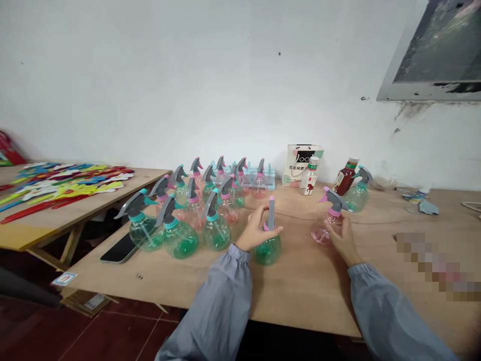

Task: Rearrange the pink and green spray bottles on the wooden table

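A pink-collared green spray bottle [268,252] stands upright, left of a see-through pink spray bottle [319,232].

The left grip [256,229] crosses the collar of a round, clear green plastic spray bottle [268,252], hiding part of its neck! Over right, the right grip [341,239] covers one flank of a round, clear pink plastic spray bottle [319,234]. Both grey fabric sleeves [225,296] run off the bottom edge. A pale blue plastic rack [270,179] peeps out behind massed grey-headed spray bottles [217,234], which also mask one end of a flat black phone [117,250]. Right side of the worktop [300,301], a blocky mosaic patch [432,260] defies reading; up top, a dark grey-framed panel [439,55] is sliced off.
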Tool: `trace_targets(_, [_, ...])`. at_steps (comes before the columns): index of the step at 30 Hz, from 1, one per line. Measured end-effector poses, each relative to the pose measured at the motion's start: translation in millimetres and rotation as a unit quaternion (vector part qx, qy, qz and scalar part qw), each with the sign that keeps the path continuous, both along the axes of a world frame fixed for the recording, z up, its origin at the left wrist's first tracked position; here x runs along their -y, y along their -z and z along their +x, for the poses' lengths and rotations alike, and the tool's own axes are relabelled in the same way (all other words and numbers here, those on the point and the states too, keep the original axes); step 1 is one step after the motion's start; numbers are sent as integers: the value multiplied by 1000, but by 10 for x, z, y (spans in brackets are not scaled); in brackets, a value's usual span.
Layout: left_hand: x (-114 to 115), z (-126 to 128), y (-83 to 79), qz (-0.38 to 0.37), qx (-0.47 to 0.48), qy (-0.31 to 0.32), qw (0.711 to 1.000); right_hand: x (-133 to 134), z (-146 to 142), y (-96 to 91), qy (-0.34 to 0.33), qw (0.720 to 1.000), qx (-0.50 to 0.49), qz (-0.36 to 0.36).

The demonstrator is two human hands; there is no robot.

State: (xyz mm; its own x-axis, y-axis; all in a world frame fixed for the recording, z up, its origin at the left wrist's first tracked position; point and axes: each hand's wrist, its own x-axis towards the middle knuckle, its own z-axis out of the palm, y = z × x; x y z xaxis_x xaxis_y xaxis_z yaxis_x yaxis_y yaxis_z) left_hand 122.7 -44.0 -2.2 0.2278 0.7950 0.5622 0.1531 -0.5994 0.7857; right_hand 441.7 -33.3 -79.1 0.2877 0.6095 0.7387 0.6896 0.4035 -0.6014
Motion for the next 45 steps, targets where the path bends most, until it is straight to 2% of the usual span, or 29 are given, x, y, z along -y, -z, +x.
trace_targets(3, [11, 10, 3, -25, 93, 47, 994, 4, 5, 4, -5, 1000, -6, -2])
trace_targets(5, [30, 21, 7, -53, 173, 80, 980, 2, 6, 8, -11, 1000, -12, -4])
trace_targets(8, [61, 27, 9, -96, 238, 91, 962, -5, 13, 14, -22, 1000, -15, -9])
trace_targets(14, [61, 29, 37, -63, 142, 117, 981, -3, 15, 7, -26, 999, -18, -10])
trace_targets(18, [51, 48, 64, -52, 139, 68, 987, 9, 6, 2, -28, 999, -25, -20])
trace_targets(22, [49, 66, 67, -35, 126, 90, 987, 9, 3, -4, -33, 999, -31, -19])
trace_targets(26, [39, 61, 72, -18, 124, 62, 990, 14, -5, -16, -34, 998, -38, -24])
trace_targets(31, [36, 43, 76, 2, 98, 98, 990, 34, -14, -22, -34, 998, -39, -32])
trace_targets(35, [38, 33, 77, 13, 114, 100, 988, 31, -7, -12, -34, 998, -40, -28])
trace_targets(41, [63, 16, 2, 18, 76, 121, 990, 3, 2, 9, -36, 998, -38, -18])
trace_targets(45, [61, 28, -35, 33, 70, 102, 992, -6, 5, 18, -31, 998, -44, -16])
